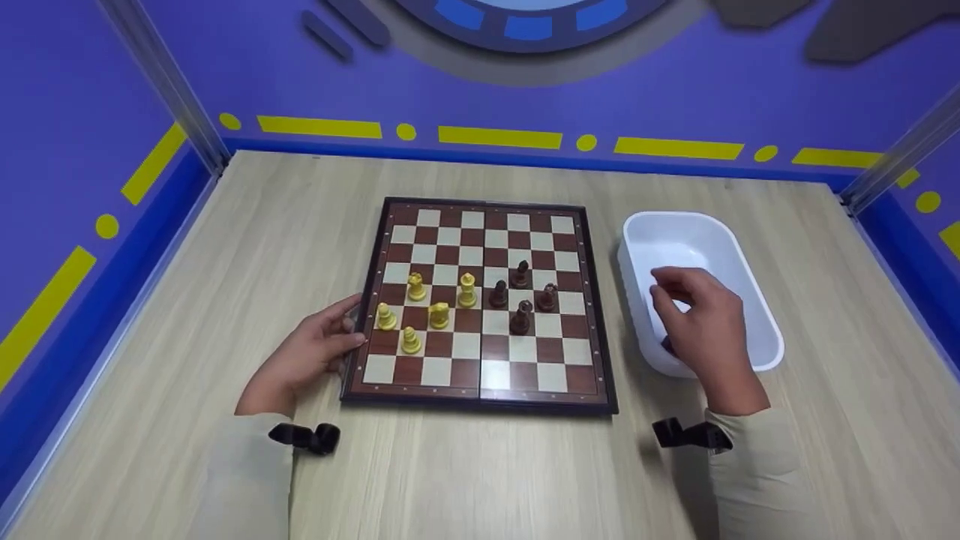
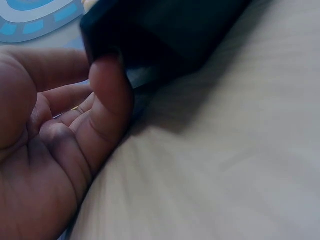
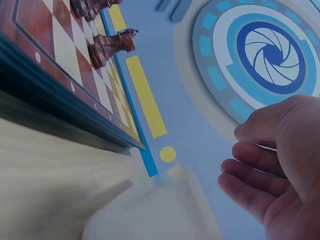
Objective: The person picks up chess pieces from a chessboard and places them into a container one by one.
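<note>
My left hand (image 1: 311, 349) grips the left edge of the chessboard (image 1: 420, 394), thumb and fingers at its side. In the left wrist view the fingers (image 2: 107, 95) bend against the dark underside of the board. Over the white plastic tub (image 1: 765, 330) hovers my right hand (image 1: 705, 322), its fingers loosely bent with no piece visible between them. Something dark (image 1: 667, 345) shows beside that hand, too small to identify. On the board stand several yellow chess pieces (image 1: 439, 315) at left and several dark brown ones (image 1: 521, 319) right of centre, all upright.
The board and tub stand on a pale wooden table (image 1: 480, 472). Blue-purple panels (image 1: 510, 97) with yellow dashes enclose the back and sides. A narrow strip of table lies between the board's right edge and the tub.
</note>
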Motion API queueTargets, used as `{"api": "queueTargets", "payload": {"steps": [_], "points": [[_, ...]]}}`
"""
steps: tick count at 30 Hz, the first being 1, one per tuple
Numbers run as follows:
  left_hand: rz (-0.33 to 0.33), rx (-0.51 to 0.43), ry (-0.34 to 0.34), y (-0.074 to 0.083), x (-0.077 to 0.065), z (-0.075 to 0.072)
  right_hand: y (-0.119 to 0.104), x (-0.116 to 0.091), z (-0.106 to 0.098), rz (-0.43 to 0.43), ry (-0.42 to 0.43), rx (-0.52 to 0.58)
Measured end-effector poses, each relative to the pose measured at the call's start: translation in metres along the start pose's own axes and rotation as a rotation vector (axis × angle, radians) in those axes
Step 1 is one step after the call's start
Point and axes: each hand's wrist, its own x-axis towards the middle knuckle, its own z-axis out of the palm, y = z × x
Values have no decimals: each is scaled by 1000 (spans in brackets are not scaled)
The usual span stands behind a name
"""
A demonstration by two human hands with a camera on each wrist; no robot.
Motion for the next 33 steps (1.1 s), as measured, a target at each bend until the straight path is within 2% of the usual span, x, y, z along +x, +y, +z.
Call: {"api": "queueTargets", "payload": {"steps": [12, 24, 33], "points": [[-10, -35, 17, -1, -1, 1, -14, 2, 15, -56, -11, 15], [-15, -25, 20, 0, 0, 0, -31, 4, 34, -161, -12, 85], [-14, -43, 21, 1, -1, 2, -44, -1, 49, -157, -77, 118]]}}
